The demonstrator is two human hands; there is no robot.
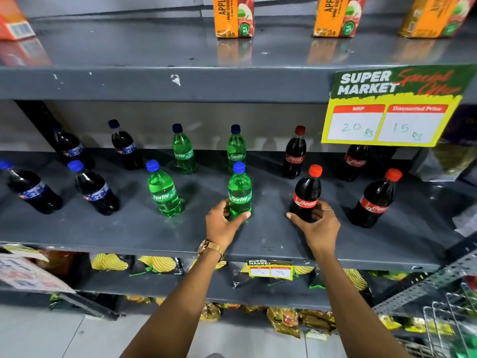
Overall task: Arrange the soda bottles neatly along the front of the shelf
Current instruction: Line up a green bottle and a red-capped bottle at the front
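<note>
On shelf point(129, 228): four Sprites point(239, 195), four Cokes point(305, 196).

Twelve small soda bottles stand upright on a grey shelf point(129, 228) in two loose rows; four dark colas with blue caps point(96, 188) left; four green Sprite bottles point(240, 192) centre; four red-capped Coca-Cola bottles point(305, 195) right.

apple juice cartons point(233, 16) stand on the upper shelf; a price sign point(389, 107) hangs from it; chip bags point(154, 264) lie below.
</note>
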